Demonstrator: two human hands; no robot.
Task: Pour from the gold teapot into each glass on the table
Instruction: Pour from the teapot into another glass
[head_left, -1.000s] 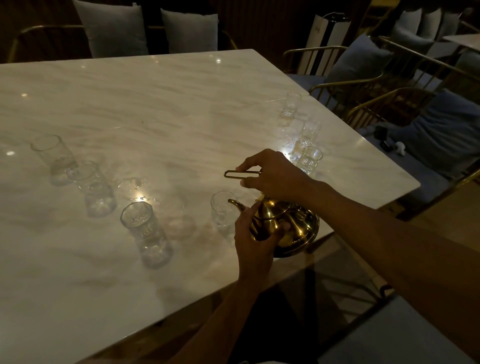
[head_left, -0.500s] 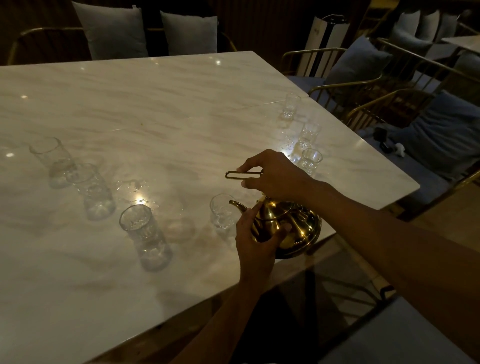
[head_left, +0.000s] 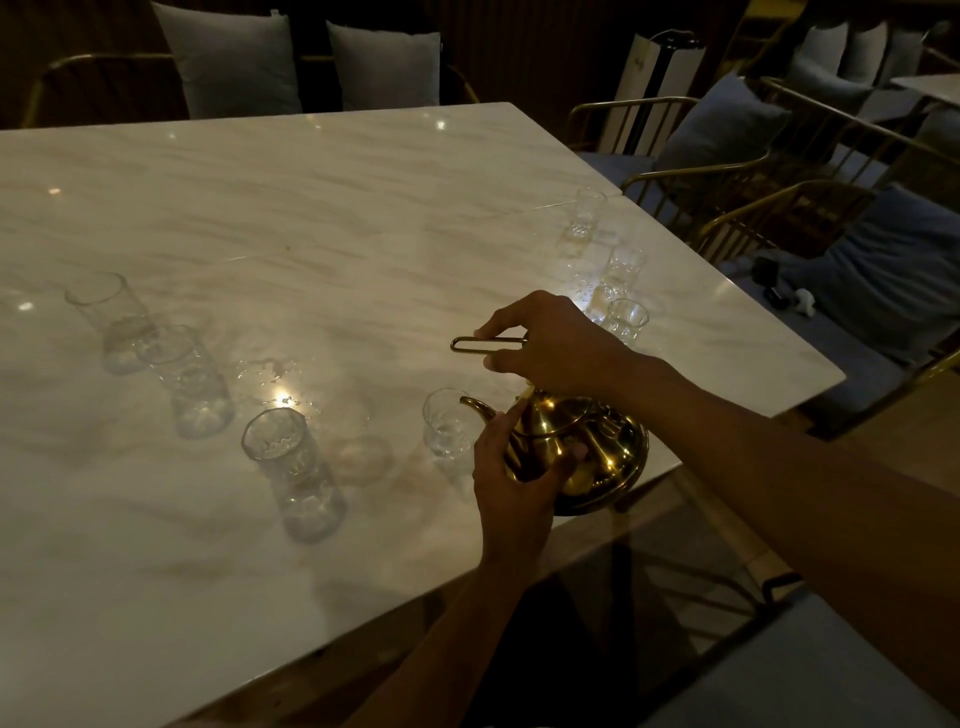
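The gold teapot (head_left: 597, 457) hangs over the near edge of the marble table (head_left: 311, 208). My right hand (head_left: 550, 343) grips its wire handle from above. My left hand (head_left: 514, 467) rests on the pot's lid and left side. The spout points left at a small clear glass (head_left: 447, 428) right beside it. Three tall glasses stand in a diagonal row on the left: one (head_left: 293, 470), a second (head_left: 189, 379), a third (head_left: 111, 319). Three small glasses stand at the right: one (head_left: 626, 319), another (head_left: 618, 275), the farthest (head_left: 584, 218).
Water drops (head_left: 270, 371) glint on the tabletop between the tall glasses and the pot. Gold-framed chairs (head_left: 727, 171) with grey cushions (head_left: 898, 270) line the table's right side, and pillows (head_left: 234, 57) sit behind the far edge.
Almost nothing moved. Both hands stay on the teapot, with the spout beside the same small glass.
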